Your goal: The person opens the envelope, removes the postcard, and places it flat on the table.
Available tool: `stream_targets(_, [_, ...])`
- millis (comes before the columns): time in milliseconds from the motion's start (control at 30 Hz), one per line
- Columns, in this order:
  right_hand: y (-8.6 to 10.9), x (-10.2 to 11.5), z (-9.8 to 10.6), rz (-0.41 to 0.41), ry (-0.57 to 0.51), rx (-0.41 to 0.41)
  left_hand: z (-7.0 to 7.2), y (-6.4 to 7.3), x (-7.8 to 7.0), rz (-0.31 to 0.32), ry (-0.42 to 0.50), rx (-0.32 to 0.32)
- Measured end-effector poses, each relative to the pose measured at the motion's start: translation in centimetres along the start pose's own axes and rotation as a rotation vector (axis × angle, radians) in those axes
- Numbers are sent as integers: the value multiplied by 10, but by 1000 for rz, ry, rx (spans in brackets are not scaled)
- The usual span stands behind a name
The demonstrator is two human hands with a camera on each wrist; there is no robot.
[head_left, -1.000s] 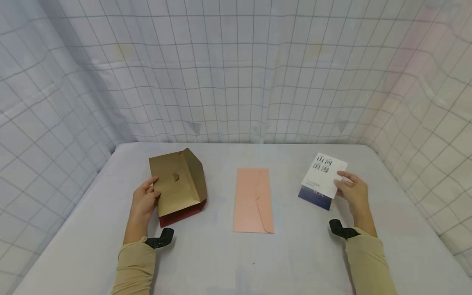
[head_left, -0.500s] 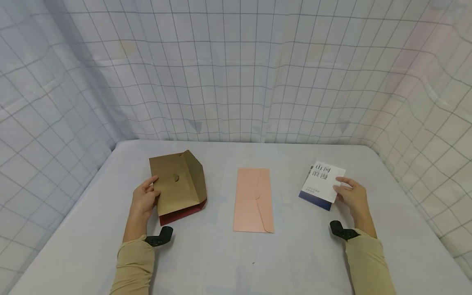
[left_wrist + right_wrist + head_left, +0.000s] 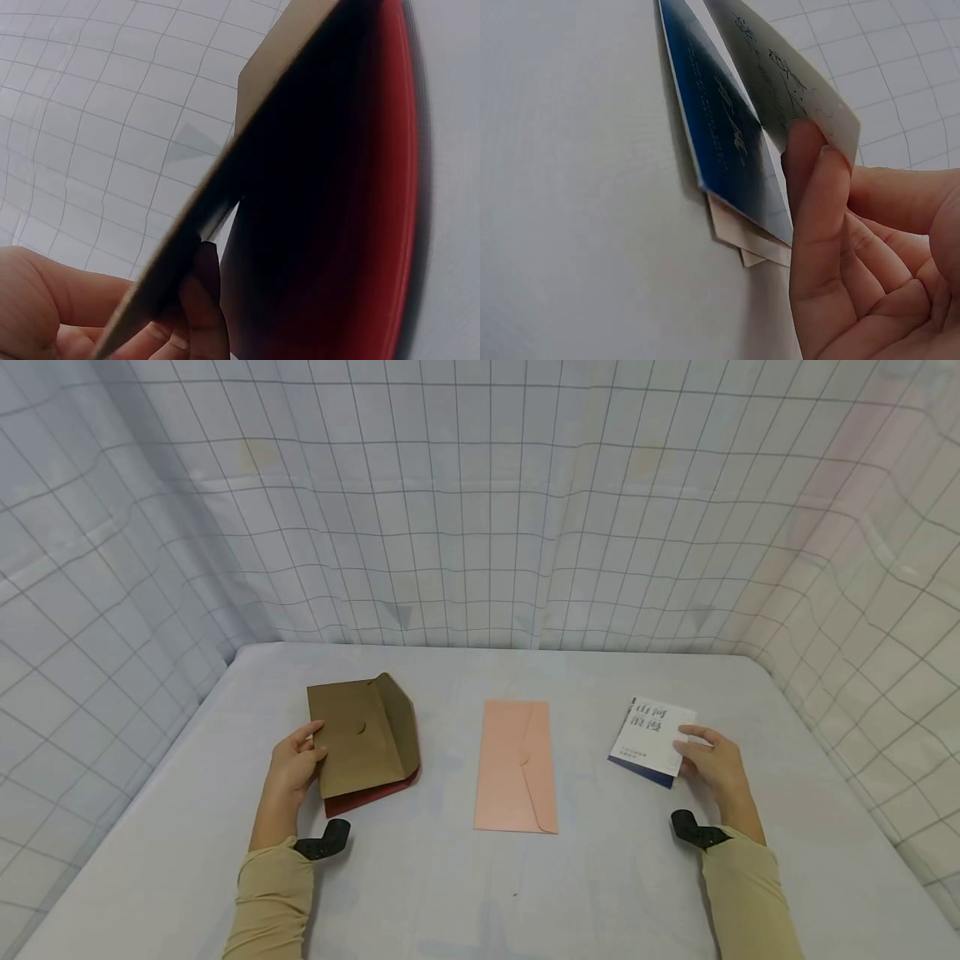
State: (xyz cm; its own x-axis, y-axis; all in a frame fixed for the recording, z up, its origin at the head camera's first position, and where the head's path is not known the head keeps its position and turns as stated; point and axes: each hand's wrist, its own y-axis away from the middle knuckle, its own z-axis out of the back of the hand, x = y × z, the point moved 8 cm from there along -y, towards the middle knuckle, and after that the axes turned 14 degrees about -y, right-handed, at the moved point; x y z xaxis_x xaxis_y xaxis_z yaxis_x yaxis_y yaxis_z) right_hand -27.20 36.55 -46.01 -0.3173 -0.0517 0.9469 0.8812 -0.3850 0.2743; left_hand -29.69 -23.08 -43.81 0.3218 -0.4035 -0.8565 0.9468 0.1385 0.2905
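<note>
In the head view my left hand (image 3: 295,767) pinches the left edge of a gold envelope (image 3: 352,743), its flap unfolded to the right. Beneath it lies a red envelope-like piece (image 3: 375,794); the left wrist view shows the red surface (image 3: 360,247) with a gap under the raised gold edge. At the right, my right hand (image 3: 716,768) pinches a white card (image 3: 651,739) with dark characters between thumb and fingers. A blue card (image 3: 720,135) lies tilted below it, and pale card corners (image 3: 739,232) stick out under the blue one. Between the hands lies a pink envelope (image 3: 516,768).
All these lie on a white-covered table (image 3: 450,893). A white grid-patterned curtain (image 3: 480,527) encloses the back and sides. A tiny dark speck (image 3: 515,895) marks the cloth near the front.
My right hand has lowered the white card, so it covers more of the blue one. My left hand has lowered the gold envelope slightly toward the red piece. The pink envelope stays put.
</note>
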Motion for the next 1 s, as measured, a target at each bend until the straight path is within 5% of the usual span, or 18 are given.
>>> stream_targets(467, [-4, -4, 5, -27, 35, -23, 3, 5, -4, 3, -215, -20])
stream_targets(1000, [3, 10, 13, 63, 72, -130, 10, 12, -10, -32, -347, 43])
